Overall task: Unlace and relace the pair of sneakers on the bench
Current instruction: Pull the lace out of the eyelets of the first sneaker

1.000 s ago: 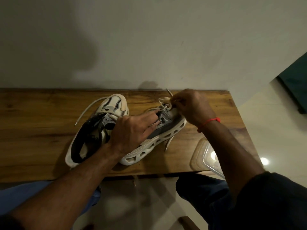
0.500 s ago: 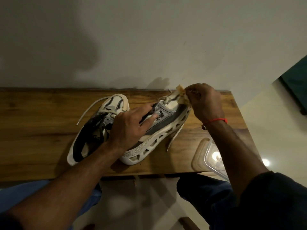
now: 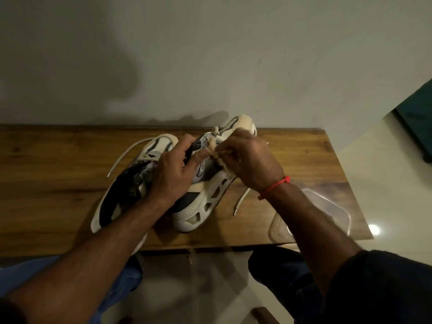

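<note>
A: So, where was it? Long wooden bench [image 3: 70, 183] held both white-and-grey mesh sneakers; the right-hand sneaker [image 3: 205, 190] was tilted on its side.
B: Left hand [image 3: 170, 174] gripped its upper. Right hand [image 3: 247, 160] pinched the cream lace [image 3: 214, 146] near the toe eyelets.
A: Step?
B: Unlacing, probably. Next: draw the lace free while bracing the shoe.

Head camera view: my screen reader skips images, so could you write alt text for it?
A person's left hand steadies the right sneaker on a wooden bench while the right hand pinches its lace near the eyelets. The left sneaker lies beside it; a clear plastic container sits at the bench's right end.
</note>
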`<state>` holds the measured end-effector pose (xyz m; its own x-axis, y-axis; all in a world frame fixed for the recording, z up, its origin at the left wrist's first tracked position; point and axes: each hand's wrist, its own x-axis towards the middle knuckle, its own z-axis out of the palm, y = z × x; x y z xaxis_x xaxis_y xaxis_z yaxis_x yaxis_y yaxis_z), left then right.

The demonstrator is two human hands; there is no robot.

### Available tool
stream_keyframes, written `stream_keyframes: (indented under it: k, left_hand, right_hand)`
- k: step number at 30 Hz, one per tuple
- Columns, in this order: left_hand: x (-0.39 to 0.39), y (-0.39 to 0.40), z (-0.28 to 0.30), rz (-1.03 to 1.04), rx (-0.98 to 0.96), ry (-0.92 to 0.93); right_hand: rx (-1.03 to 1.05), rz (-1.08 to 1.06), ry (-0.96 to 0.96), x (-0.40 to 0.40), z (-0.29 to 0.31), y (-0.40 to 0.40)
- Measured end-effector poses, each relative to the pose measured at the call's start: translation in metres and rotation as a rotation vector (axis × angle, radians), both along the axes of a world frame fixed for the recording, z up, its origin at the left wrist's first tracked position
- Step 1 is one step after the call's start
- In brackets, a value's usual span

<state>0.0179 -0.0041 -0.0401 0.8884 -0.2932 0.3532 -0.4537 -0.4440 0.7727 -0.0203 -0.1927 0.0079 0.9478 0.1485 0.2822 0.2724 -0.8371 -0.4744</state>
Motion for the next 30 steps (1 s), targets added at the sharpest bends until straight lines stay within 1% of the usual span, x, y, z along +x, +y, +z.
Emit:
stream_keyframes:
  k: [3, 7, 10, 12, 17, 21, 25, 26, 28, 30]
  left_hand:
    - [-0.004, -0.006, -0.002, -0.035, -0.058, 0.006]
    - [-0.006, -0.004, -0.002, -0.097, -0.098, 0.013]
    - [-0.009, -0.004, -0.002, -0.167, -0.113, 0.021]
    - [-0.010, -0.006, -0.001, -0.191, -0.121, 0.015]
    - [-0.013, -0.007, 0.001, -0.209, -0.082, -0.051]
    - [-0.013, -0.005, -0.002, -0.197, -0.059, -0.090]
    - [-0.015, -0.002, -0.006, -0.131, -0.028, -0.131]
    - [-0.015, -0.002, -0.007, -0.103, -0.024, -0.134]
    - [-0.014, -0.003, -0.009, -0.051, -0.020, -0.133]
    - [-0.011, -0.003, -0.008, -0.013, -0.018, -0.125]
  right_hand:
    - [0.052, -0.212, -0.078, 0.008, 0.003, -0.027]
    - [0.064, -0.424, -0.093, 0.010, 0.001, -0.057]
    - [0.102, -0.528, -0.129, 0.011, 0.001, -0.075]
    - [0.111, -0.556, -0.130, 0.010, 0.002, -0.081]
    - [0.062, -0.521, -0.171, 0.012, -0.001, -0.082]
    - [0.020, -0.494, -0.123, 0.013, -0.004, -0.081]
    - [0.057, -0.456, -0.085, 0.013, -0.003, -0.067]
    - [0.066, -0.421, -0.087, 0.012, -0.002, -0.060]
    - [0.081, -0.265, -0.077, 0.009, -0.002, -0.039]
    - [0.040, -0.110, -0.011, 0.006, -0.004, -0.017]
